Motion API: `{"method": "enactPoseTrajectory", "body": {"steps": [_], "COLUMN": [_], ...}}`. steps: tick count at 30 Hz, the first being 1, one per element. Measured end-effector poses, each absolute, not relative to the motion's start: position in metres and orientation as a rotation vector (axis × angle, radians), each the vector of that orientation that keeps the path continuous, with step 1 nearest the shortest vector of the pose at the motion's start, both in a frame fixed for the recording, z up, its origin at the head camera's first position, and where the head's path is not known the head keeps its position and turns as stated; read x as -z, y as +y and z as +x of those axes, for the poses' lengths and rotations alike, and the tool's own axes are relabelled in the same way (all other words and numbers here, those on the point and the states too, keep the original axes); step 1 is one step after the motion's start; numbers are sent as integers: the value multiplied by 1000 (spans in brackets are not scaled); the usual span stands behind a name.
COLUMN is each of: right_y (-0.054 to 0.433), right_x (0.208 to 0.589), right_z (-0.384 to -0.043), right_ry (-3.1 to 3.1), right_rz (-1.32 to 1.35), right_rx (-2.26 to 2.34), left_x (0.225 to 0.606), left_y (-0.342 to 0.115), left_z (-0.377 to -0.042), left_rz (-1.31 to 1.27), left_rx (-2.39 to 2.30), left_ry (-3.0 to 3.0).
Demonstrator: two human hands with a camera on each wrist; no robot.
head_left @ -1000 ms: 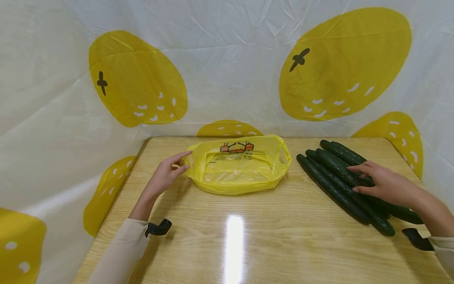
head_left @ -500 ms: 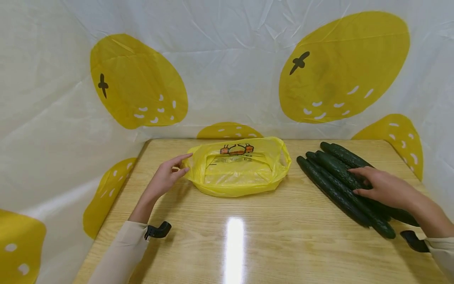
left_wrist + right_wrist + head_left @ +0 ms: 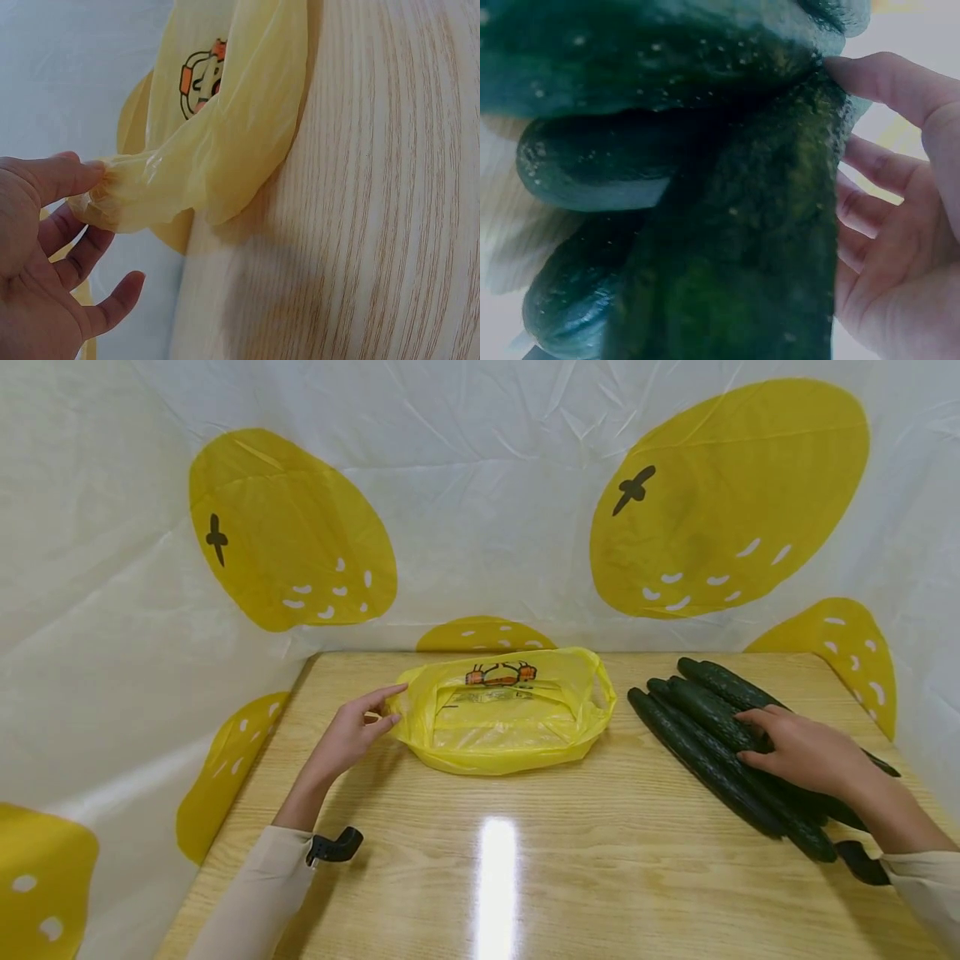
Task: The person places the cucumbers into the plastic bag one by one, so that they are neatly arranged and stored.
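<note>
A yellow plastic bag [image 3: 502,758] with an orange and black print lies on the table, its mouth spread toward me. My left hand [image 3: 348,732] pinches the bag's left handle; in the left wrist view the thumb [image 3: 71,174] and fingers squeeze the gathered plastic. Several dark green cucumbers lie side by side at the right. Among them my right hand [image 3: 813,752] holds one cucumber [image 3: 705,703] from above. The right wrist view shows this cucumber [image 3: 742,247] large, with the thumb [image 3: 885,79] on one side and the other fingers round its far side.
The wooden table [image 3: 570,868] carries a bright light reflection in front of the bag. A white cloth [image 3: 480,543] printed with big yellow fruit hangs behind and along the sides. Black wrist cameras [image 3: 335,845] sit on both cuffs.
My right hand has come slightly left and its fingers have settled round a cucumber; a cucumber's end now shows beyond the wrist. The left hand and bag are nearly still.
</note>
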State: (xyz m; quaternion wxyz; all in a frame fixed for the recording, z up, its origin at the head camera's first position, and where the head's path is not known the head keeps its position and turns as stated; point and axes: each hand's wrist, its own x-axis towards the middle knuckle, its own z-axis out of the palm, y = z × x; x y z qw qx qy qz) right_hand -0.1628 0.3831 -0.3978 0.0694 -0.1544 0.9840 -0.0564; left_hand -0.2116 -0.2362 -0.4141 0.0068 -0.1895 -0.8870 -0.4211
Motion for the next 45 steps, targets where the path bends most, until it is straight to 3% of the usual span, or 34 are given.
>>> {"method": "enactPoseTrajectory", "body": {"steps": [8, 13, 45], "right_y": [383, 383, 329], "right_x": [399, 397, 345], "right_z": [-164, -163, -168], "right_ry": [3002, 3002, 3179], "right_rz": [-413, -394, -766], "right_rx": [194, 252, 485], "left_x": [414, 391, 382], "left_y": [-236, -224, -221], "left_z": [-212, -198, -189], "left_rz": [-589, -582, -541], "left_rx": [1332, 1371, 1393], "left_ry": [-2778, -2778, -2784]}}
